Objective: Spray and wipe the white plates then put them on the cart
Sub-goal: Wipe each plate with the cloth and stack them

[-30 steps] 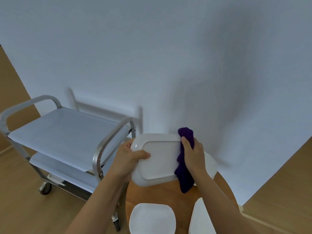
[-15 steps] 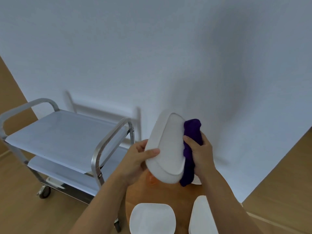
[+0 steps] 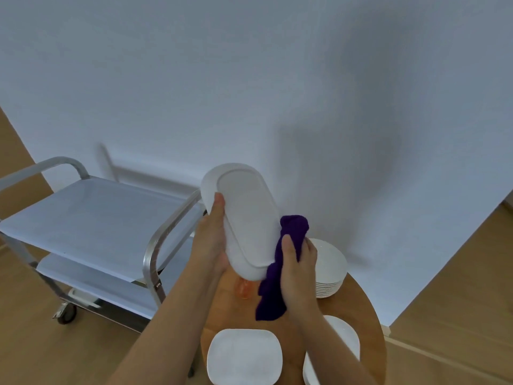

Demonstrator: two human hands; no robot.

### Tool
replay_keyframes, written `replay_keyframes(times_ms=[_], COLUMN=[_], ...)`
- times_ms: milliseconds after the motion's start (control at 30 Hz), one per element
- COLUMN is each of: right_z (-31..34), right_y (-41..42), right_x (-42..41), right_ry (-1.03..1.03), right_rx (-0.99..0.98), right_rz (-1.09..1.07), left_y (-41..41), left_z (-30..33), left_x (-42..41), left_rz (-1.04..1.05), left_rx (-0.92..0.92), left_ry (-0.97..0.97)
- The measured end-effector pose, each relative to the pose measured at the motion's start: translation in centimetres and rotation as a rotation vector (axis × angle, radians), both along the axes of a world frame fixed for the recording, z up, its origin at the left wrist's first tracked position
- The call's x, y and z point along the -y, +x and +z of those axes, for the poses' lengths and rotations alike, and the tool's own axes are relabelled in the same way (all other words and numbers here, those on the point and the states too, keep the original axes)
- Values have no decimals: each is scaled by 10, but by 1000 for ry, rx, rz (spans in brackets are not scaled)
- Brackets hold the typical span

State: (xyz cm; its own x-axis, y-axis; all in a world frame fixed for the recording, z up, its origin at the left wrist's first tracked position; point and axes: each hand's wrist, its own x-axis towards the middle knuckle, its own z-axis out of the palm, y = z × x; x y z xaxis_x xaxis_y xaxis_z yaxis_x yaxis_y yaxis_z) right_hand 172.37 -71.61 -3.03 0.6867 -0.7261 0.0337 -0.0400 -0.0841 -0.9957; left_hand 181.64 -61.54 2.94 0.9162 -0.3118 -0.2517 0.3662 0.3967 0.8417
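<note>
Item: white plate (image 3: pixel 247 218), tilted on edge above the round wooden table (image 3: pixel 358 309), underside facing me. I am gripping its left rim with my left hand (image 3: pixel 211 240), thumb lying along the edge. My right hand (image 3: pixel 298 259) is clutching the purple cloth (image 3: pixel 283 262) against its right side. I am seeing stacked plates (image 3: pixel 330 268) behind; steel cart (image 3: pixel 91 218) left.
</note>
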Motion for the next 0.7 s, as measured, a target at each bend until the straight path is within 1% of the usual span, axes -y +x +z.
replay_keyframes(times_ms=[100,167,233,333,367,400,467,567,633,700], right_z=[-4,-4,-3,-4,-6,-7,-8,1,15,33], right_y=[2,2,0,-5,-6,-7,-5,2,11,22], right_x=[-24,-38,-49,-50,-43,-33,-7,17,23,28], right_ry=[-249,-260,-309,-507,-518,-485,-359,-276,-309,-457], right_rx=[-99,-96,-35,-47,-78,-100,-87,-49,-30,-19], right_rz=[-31,-38,-81,-106,-104,-119,-138,-42,18,53], left_y=[-15,-25,-29,-30,-30,-30,-29,-29,-33,-37], left_z=[-5,-12,-16,-18,-19,-19,-19,-20,-20,-22], left_x=[16,22,22,17,14,10,1,-9,-10,-8], left_rz=[63,52,55,57,38,14,-35,-165,-271,-336], left_rx=[42,83,85,50,52,70,149,235,255,269], left_ry=[98,134,98,44,32,38,88,131,173,225])
